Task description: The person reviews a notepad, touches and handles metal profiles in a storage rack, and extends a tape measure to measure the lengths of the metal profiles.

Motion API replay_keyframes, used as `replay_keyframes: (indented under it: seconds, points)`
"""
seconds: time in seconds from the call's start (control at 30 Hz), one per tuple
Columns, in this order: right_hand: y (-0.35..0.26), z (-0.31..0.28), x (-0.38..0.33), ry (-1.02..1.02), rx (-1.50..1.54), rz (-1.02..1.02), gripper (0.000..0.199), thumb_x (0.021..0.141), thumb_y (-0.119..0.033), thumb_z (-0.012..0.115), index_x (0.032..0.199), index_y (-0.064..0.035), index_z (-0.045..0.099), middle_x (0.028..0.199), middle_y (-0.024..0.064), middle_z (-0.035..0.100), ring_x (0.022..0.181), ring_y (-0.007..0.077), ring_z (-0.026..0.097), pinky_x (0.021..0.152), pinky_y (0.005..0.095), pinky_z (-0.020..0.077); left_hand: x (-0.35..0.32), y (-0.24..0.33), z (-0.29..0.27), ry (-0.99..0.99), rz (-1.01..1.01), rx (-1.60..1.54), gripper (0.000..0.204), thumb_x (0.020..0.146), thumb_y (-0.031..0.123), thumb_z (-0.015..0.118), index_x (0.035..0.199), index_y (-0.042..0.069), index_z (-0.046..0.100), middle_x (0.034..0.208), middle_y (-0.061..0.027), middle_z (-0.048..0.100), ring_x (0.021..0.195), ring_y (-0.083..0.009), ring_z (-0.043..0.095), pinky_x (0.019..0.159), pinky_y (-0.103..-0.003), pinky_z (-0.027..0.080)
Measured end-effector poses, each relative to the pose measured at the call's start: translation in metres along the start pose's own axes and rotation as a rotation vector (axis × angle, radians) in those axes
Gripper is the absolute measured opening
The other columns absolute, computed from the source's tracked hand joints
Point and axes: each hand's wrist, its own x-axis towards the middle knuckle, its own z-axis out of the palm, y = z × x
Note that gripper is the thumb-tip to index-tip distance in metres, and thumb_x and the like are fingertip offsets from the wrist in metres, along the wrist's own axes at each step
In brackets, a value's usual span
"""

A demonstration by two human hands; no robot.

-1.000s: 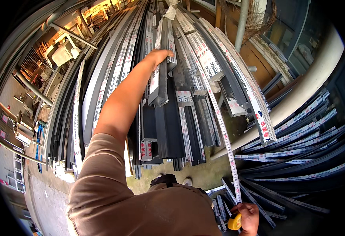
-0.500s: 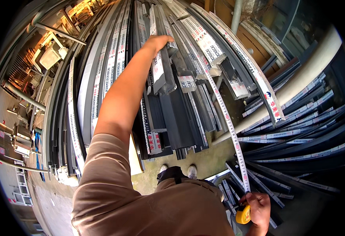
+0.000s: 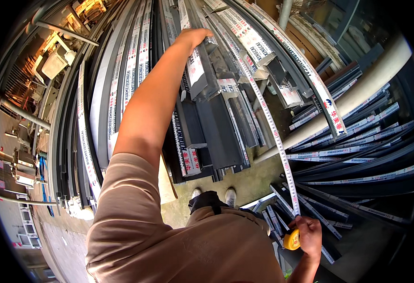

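Note:
My left arm stretches far forward over a stack of long grey metal profiles. At its end my left hand is closed over a profile partly covered in white printed film; the fingertips are hidden beyond its edge. Low at the right, my right hand grips a yellow tape measure. Its white blade is pulled out long and runs up and away beside the stacked profiles. The blade's far end is too small to make out among them.
Film-covered profiles fill the stack ahead and to the left, their ends uneven. A pale thick pipe slants across at right, with more dark profiles around it. Short profile pieces lie near my right hand. White window-like frames stand far left.
The whole view has shifted slightly, so the stack and both hands appear a little higher. Both hands keep their holds, and the tape blade stays drawn out.

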Motion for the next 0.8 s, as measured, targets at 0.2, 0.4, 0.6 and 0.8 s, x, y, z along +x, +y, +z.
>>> replay_keyframes:
  seconds: [0.2, 0.4, 0.6, 0.8]
  points:
    - [0.017, -0.005, 0.012, 0.03, -0.043, -0.025, 0.039, 0.107, -0.02, 0.061, 0.077, 0.0033, 0.073, 0.066, 0.0039, 0.067, 0.059, 0.0079, 0.057, 0.058, 0.027, 0.044, -0.016, 0.007, 0.005, 0.032, 0.008, 0.075, 0.072, 0.086, 0.037, 0.081, 0.141, -0.005, 0.062, 0.142, -0.023, 0.064, 0.123, -0.0302, 0.065, 0.103, -0.043, 0.052]
    - [0.019, -0.01, 0.02, 0.04, -0.149, -0.071, 0.04, 0.107, -0.019, 0.059, 0.077, 0.0036, 0.073, 0.065, 0.0031, 0.066, 0.058, 0.0085, 0.057, 0.057, 0.0276, 0.0445, -0.009, 0.004, 0.002, 0.004, -0.019, 0.046, 0.076, 0.085, 0.037, 0.081, 0.144, -0.005, 0.06, 0.143, -0.0243, 0.063, 0.124, -0.0317, 0.066, 0.101, -0.046, 0.054]
    - [0.015, -0.012, 0.023, 0.035, -0.128, -0.039, 0.034, 0.104, -0.012, 0.06, 0.078, 0.006, 0.072, 0.063, 0.0046, 0.064, 0.058, 0.0084, 0.056, 0.056, 0.0278, 0.0433, -0.019, 0.009, 0.006, 0.039, -0.008, 0.118, 0.083, 0.085, 0.039, 0.082, 0.151, -0.003, 0.055, 0.157, -0.0262, 0.052, 0.139, -0.0367, 0.056, 0.112, -0.05, 0.046]
    - [0.018, -0.015, 0.026, 0.03, -0.121, -0.053, 0.033, 0.104, -0.011, 0.059, 0.079, 0.0062, 0.072, 0.063, 0.0045, 0.065, 0.058, 0.0086, 0.057, 0.057, 0.0277, 0.0434, -0.029, 0.012, 0.003, 0.001, 0.003, 0.098, 0.086, 0.086, 0.042, 0.08, 0.154, -0.001, 0.052, 0.164, -0.026, 0.044, 0.149, -0.0385, 0.047, 0.12, -0.052, 0.036]
